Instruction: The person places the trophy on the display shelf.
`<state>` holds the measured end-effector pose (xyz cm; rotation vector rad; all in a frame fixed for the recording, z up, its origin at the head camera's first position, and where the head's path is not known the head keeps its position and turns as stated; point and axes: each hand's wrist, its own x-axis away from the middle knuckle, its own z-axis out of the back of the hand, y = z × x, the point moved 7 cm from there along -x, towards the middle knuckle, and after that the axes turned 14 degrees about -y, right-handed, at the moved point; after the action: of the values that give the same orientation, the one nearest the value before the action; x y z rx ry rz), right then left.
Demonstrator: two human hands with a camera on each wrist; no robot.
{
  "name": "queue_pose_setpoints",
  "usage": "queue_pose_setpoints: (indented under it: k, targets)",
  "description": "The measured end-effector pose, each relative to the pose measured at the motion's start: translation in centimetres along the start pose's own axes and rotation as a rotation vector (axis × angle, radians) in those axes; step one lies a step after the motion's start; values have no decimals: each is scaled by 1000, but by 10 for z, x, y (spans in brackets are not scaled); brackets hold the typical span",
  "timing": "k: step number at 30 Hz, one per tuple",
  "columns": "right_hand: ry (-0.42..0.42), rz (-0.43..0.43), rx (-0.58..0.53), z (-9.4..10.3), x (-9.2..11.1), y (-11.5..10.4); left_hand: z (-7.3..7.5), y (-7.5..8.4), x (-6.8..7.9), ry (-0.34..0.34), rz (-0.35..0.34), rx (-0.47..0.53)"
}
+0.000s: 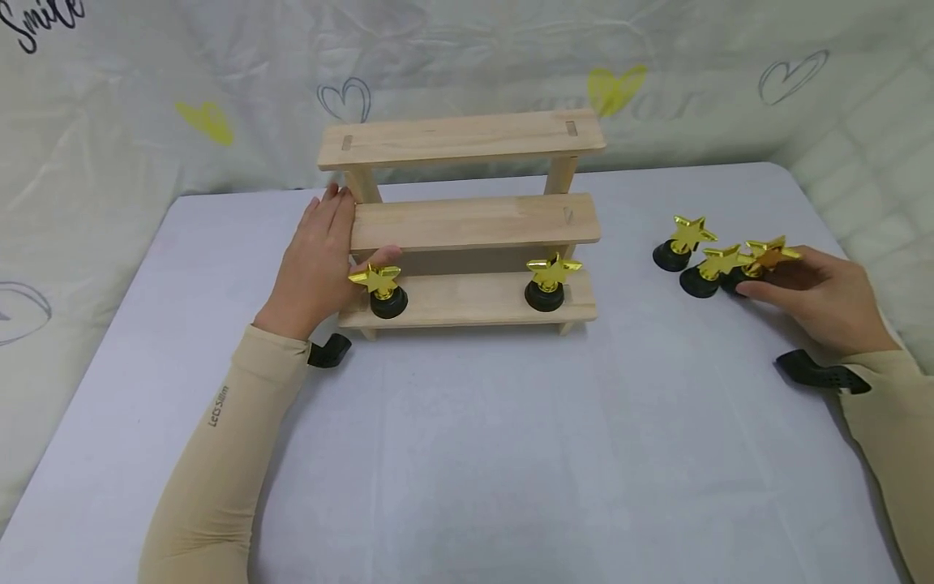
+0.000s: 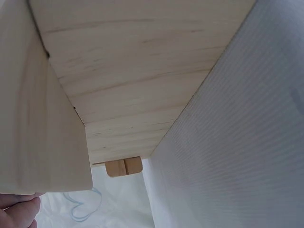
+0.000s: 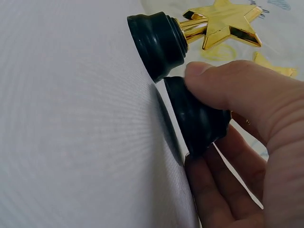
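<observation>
A three-tier wooden display stand stands toward the back of the table. My left hand lies against its left end, fingers straight along the side and thumb by the front of the middle board. Two gold star trophies with black bases stand on the bottom tier, one trophy near that thumb and another trophy toward the right. At the right, my right hand pinches the black base of a star trophy, which is tilted, its near edge off the cloth. Beside it stand two more trophies, a nearer one and a farther one.
A white cloth covers the table. Behind hangs a pale sheet with printed hearts and lettering. The stand's top board and middle board bear nothing. Black wrist cameras jut from both sleeves.
</observation>
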<state>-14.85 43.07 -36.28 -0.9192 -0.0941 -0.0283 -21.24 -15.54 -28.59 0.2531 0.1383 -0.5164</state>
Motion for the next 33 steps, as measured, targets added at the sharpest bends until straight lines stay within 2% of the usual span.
queue_pose_setpoints:
  k: [13,19,26,33]
  targets:
    - [31,17,-46,2,4,-1,0,2,-1,13,-21,10]
    - [35,15,-87,1,4,-2,0,0,1,1,-2,14]
    - [63,-6,-45,4,4,-2,-2,-1,1,-19,8,13]
    - [77,-4,-43,7,6,-3,1,1,1,14,-14,13]
